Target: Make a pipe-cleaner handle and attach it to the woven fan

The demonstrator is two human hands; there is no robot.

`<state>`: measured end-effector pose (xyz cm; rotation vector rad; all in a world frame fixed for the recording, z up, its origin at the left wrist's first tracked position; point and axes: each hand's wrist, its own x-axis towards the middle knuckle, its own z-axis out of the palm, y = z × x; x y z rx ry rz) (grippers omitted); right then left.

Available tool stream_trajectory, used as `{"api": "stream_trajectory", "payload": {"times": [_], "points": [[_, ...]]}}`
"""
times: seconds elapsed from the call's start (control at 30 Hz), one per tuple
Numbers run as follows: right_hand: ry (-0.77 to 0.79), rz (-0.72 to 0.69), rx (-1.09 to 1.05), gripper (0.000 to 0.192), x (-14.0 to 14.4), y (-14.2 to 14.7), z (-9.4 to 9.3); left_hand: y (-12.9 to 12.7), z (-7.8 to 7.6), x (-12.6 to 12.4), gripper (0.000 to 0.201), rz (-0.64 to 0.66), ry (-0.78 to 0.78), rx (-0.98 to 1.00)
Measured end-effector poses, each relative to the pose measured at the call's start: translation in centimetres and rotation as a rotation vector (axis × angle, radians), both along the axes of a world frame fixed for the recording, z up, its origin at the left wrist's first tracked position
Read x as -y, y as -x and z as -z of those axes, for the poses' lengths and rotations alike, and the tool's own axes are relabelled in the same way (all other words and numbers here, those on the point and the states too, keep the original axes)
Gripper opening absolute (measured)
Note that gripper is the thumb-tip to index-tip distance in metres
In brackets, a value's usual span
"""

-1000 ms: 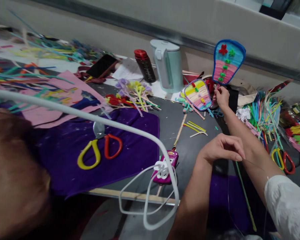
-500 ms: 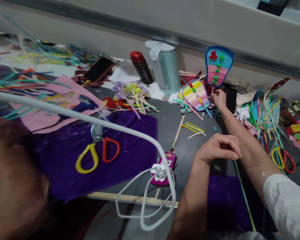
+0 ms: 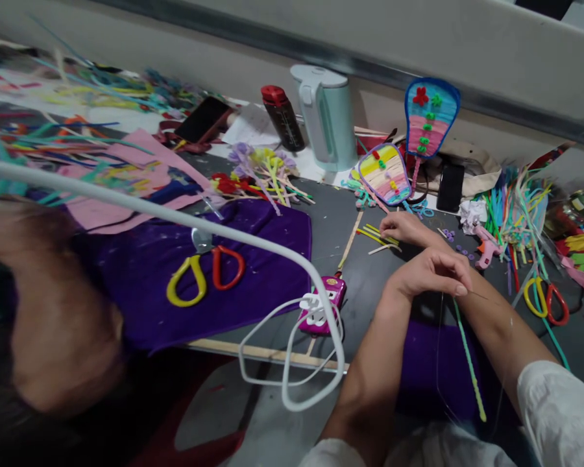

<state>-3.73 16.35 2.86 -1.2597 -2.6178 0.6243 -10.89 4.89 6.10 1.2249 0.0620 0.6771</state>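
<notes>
My left hand [image 3: 431,279] hovers over the dark table [image 3: 365,285], its fingertips pinched on a thin thread [image 3: 475,296] that runs off to the right. A green pipe cleaner [image 3: 467,357] lies just below it on a purple cloth. My right hand [image 3: 407,227] rests low on the table behind the left, empty, its fingers touching several short yellow sticks [image 3: 382,235]. A blue and pink pipe-cleaner fan [image 3: 431,117] stands against the back, apart from both hands. A yellow and pink fan [image 3: 385,174] leans beside it.
Yellow and red scissors [image 3: 204,279] lie on a purple cloth [image 3: 253,259]. A white bent tube [image 3: 185,224] crosses in front, by a pink gadget [image 3: 324,311]. A kettle [image 3: 328,120], bottle [image 3: 283,120], glue gun [image 3: 484,246] and more scissors [image 3: 545,301] surround. Another person's head [image 3: 53,311] is at the left.
My right hand has let go of the blue fan, which now stands at the back, and has come down to the yellow sticks. My left hand kept its pinch.
</notes>
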Motion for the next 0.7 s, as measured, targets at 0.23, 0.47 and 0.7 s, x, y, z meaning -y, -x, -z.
{"api": "stream_trajectory", "payload": {"times": [0.23,0.47,0.7], "points": [[-0.060,0.058,0.099,0.019,1.8,0.6,1.1,-0.3,0.3,0.0,0.027,0.011,-0.057,0.065],[-0.063,0.219,-0.111,0.015,1.9,0.8,2.6,-0.5,0.7,-0.3,0.028,-0.004,-0.034,0.029],[0.291,0.504,-0.991,0.022,1.4,-1.8,1.1,-0.7,1.5,-0.8,0.033,-0.107,0.094,-0.042]]}}
